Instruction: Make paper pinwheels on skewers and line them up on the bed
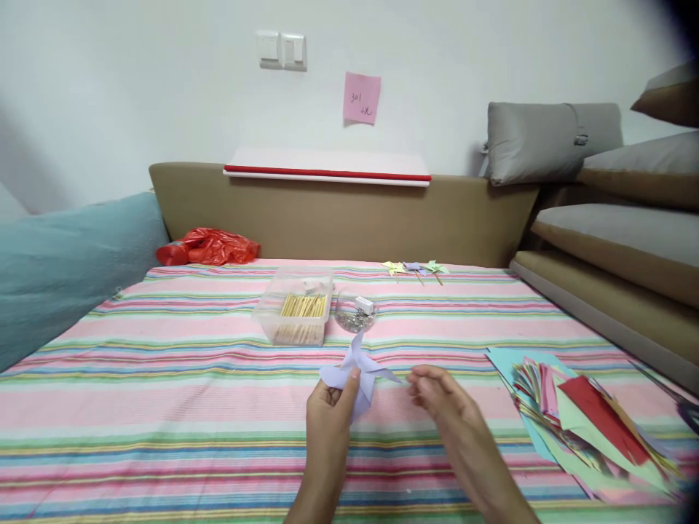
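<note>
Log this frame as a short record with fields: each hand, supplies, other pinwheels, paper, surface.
Left hand: the left hand grips a lavender paper pinwheel, thumb near its centre
Right hand: the right hand is beside the pinwheel's right tip, fingers bent; whether it holds anything is unclear
Supplies: clear box with wooden sticks; to its right, a clear bowl with small metal pieces
Other pinwheels: three pinwheels at the back, yellow, purple, green
Paper: coloured sheets, right
Surface: striped cloth
</note>
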The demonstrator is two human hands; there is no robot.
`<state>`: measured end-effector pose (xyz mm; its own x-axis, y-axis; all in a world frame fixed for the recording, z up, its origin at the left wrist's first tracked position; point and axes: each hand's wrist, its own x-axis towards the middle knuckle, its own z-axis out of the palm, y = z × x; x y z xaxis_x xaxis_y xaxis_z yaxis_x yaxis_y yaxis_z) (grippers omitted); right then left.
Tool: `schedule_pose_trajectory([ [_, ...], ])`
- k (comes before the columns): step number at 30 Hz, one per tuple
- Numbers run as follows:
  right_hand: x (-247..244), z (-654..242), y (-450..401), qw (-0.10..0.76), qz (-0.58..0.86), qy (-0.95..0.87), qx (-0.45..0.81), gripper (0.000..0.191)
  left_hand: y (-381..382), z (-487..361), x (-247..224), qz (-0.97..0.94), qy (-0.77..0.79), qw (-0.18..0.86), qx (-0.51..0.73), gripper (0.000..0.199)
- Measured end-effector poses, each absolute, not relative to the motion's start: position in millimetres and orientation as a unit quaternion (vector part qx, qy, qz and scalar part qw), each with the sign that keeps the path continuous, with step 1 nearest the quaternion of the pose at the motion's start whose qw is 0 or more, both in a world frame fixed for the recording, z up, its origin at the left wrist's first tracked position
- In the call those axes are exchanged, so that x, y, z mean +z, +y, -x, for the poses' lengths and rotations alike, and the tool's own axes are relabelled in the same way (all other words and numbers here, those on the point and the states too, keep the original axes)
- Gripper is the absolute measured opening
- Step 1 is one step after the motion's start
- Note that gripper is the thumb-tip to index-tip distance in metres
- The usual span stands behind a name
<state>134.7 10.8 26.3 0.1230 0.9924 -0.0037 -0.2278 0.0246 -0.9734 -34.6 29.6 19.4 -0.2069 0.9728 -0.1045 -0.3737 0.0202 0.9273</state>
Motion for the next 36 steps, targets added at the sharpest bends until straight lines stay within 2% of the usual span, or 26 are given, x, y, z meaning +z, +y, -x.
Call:
schedule_pose_trajectory([
  [3, 60, -143, 26, 0.589, 0.478, -0.499, 0.419, 0.027, 32, 49, 22, -0.305, 0.474, 0.531, 0.632, 0.033],
  [5, 92, -129, 51, 0.539, 0.467, -0.606, 0.353, 0.023, 31, 55, 17, -0.342, 0.476, 0.531, 0.611, 0.032],
  [7, 122, -99, 84, 0.449, 0.433, -0.734, 0.269, 0.024, 29, 58, 9, -0.396, 0.480, 0.531, 0.575, 0.029],
  [9, 142, -60, 122, 0.272, 0.413, -0.860, 0.125, 0.031, 25, 58, 1, -0.451, 0.502, 0.501, 0.541, 0.023],
  [13, 144, 10, 188, 0.101, 0.386, -0.915, 0.067, 0.015, 19, 60, -8, -0.587, 0.560, 0.370, 0.453, 0.018],
  [15, 132, 35, 206, 0.006, 0.387, -0.921, 0.049, 0.010, 18, 62, -10, -0.613, 0.563, 0.339, 0.438, 0.018],
  [19, 109, 64, 219, -0.128, 0.385, -0.913, 0.041, 0.021, 18, 68, -16, -0.620, 0.561, 0.311, 0.452, 0.021],
  [22, 100, 73, 224, -0.166, 0.379, -0.909, 0.048, 0.023, 18, 75, -17, -0.600, 0.562, 0.326, 0.467, 0.022],
  [28, 89, 78, 239, -0.177, 0.389, -0.899, 0.098, 0.027, 21, 99, 1, -0.552, 0.586, 0.362, 0.470, 0.019],
  [32, 75, 83, 243, -0.145, 0.405, -0.893, 0.134, 0.029, 25, 113, 11, -0.544, 0.605, 0.335, 0.476, 0.020],
  [36, 65, 79, 247, -0.087, 0.388, -0.902, 0.168, 0.026, 26, 121, 13, -0.518, 0.604, 0.350, 0.494, 0.020],
])
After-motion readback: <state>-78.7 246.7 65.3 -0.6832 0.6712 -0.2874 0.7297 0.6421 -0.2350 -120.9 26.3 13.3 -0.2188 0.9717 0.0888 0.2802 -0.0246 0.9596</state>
